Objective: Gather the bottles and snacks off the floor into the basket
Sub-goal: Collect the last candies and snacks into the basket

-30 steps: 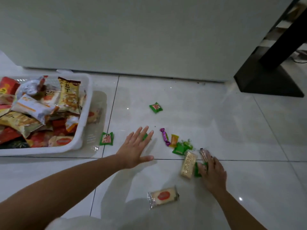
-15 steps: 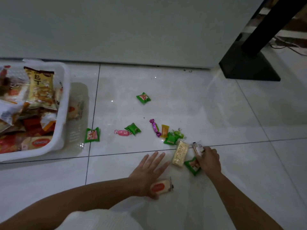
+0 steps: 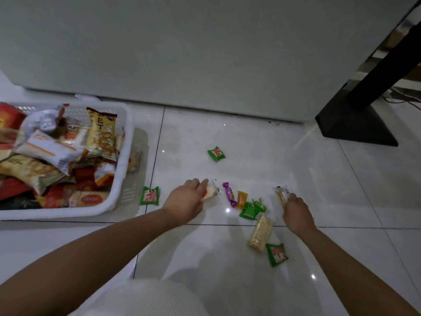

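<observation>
A white plastic basket (image 3: 124, 179) full of snack packets stands on the floor at the left. My left hand (image 3: 185, 199) is closed around a clear-wrapped cake with a red spot (image 3: 210, 192), low over the tiles right of the basket. My right hand (image 3: 296, 213) grips a small clear-wrapped snack bar (image 3: 281, 194). Between the hands lie a purple candy (image 3: 230, 195), an orange candy (image 3: 242, 199) and green candies (image 3: 252, 209). A pale cracker pack (image 3: 260, 233) and a green packet (image 3: 276, 254) lie nearer me. One green packet (image 3: 150, 195) rests beside the basket, another (image 3: 216, 153) farther back.
A pale wall panel (image 3: 205, 53) runs across the back. A black stand with a flat base (image 3: 355, 126) sits at the right. The floor is glossy white tile (image 3: 341, 190). A white garment (image 3: 141, 297) shows at the bottom.
My left hand has picked up the red-spot cake and carried it left and away from me, toward the basket. My right hand has lifted the small bar off the floor.
</observation>
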### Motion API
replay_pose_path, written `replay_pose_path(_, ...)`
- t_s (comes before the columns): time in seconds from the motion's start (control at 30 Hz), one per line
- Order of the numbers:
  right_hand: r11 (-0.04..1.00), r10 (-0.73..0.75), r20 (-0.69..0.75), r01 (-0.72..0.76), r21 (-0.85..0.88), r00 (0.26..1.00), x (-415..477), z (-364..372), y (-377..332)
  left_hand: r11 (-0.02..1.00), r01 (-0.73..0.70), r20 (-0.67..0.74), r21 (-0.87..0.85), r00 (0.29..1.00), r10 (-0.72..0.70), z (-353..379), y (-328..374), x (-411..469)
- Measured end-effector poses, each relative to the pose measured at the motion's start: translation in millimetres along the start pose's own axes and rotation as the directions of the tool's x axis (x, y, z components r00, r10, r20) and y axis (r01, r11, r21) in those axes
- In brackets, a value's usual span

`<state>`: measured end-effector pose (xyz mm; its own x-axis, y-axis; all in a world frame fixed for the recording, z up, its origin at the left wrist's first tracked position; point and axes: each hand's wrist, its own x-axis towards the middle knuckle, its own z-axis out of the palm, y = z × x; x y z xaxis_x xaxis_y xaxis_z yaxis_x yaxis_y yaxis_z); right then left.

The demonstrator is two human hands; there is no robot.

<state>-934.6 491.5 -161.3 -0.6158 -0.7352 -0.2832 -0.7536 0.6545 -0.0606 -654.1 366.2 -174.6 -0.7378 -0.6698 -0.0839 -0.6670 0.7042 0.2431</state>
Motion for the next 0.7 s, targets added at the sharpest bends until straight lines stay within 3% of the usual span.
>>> replay_pose_path(0.17, 0.961, -0.272, -0.026, 0.27, -0.062, 0.962, 35.3, -88.9, -100.9, 0.987, 0.148, -0.342, -0.063, 0.926, -0.16, -108.9, -63.2, 0.9)
replay_pose_path(0.33, 0.839, -0.544, -0.07, 0.542, -0.046, 0.836, 16.9, -128.3, -250.1, 0.916, 0.396, -0.494, -0.068, 0.784, -0.376, -181.4, -154.8, -48.3)
replay_pose_path(0.5, 0.634, -0.772, -0.036, 0.773, 0.008, 0.634, -55.1, -104.2, -366.5, 0.788, 0.609, -0.475, -0.092, 0.668, -0.572, -187.2, -228.4, -108.3)
replay_pose_path(0.6, 0.534, -0.845, 0.046, 0.846, -0.009, 0.533, -89.8, -84.0, -403.1, 0.739, 0.668, -0.297, -0.089, 0.69, -0.66, -170.2, -254.2, -129.1)
replay_pose_path(0.7, 0.508, -0.854, 0.103, 0.86, -0.041, 0.51, -102.5, -70.3, -417.5, 0.731, 0.676, -0.206, -0.09, 0.706, -0.678, -153.5, -264.9, -138.8)
